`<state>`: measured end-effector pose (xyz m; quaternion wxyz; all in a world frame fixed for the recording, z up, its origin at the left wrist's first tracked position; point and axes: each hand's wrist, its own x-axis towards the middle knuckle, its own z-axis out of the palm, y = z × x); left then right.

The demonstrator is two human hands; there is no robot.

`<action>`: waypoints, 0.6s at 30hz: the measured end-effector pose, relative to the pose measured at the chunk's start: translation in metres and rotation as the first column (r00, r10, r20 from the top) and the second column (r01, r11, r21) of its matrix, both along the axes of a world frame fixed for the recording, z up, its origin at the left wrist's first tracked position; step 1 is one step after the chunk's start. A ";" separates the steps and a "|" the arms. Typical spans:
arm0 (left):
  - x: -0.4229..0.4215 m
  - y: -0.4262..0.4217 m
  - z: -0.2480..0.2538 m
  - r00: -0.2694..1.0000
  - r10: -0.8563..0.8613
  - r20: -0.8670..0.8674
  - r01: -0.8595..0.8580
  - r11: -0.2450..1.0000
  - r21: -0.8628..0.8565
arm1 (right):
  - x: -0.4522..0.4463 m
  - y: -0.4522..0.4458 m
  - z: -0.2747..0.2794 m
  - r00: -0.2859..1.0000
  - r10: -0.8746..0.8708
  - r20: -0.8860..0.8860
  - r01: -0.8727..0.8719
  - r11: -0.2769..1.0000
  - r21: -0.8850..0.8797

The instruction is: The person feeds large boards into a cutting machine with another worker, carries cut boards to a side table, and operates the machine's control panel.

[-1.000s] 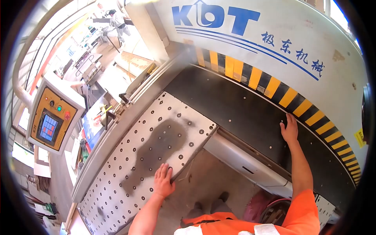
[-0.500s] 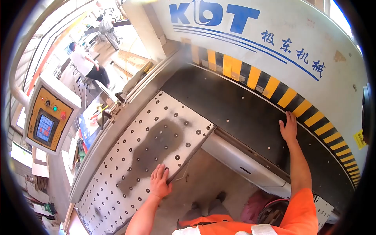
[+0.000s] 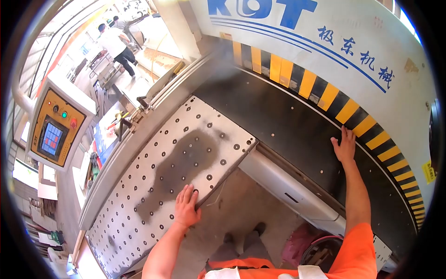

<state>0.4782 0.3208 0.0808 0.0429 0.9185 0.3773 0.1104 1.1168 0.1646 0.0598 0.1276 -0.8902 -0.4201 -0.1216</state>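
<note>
One white control box with a gold-coloured front and a small lit screen [image 3: 52,135] is hanging at far left. Past it, a person in a white top and dark trousers [image 3: 114,44] is standing in the background, another person in grey [image 3: 121,22] partly showing just beyond.

Next over, a pale surface dotted with round holes [image 3: 125,209] is running diagonally, a big dark grey smudge [image 3: 186,158] covering part of it. The left hand [image 3: 187,210] is lying open, palm down, by its right edge, gripping nothing.

Then a silvery-grey metal beam [image 3: 288,186] is running along the near side of a smooth black bed [image 3: 297,121]. The right hand [image 3: 344,145] is resting on that bed, loosely spread, not closing around anything, fingertips reaching the yellow-and-black striped band [image 3: 334,100] below an off-white metal cover with blue lettering [image 3: 344,42].

Far as I can tell, the step in hand is just bracing, surface and bed lying right under the palms. Any move would be calling for a simple lift or slide, minding those right fingertips.
</note>
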 end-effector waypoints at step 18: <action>0.110 -0.120 -0.058 0.466 0.850 0.244 0.500 -0.026 -0.866 | -0.331 -0.218 0.015 0.946 0.200 -0.256 -0.211 0.977 -0.017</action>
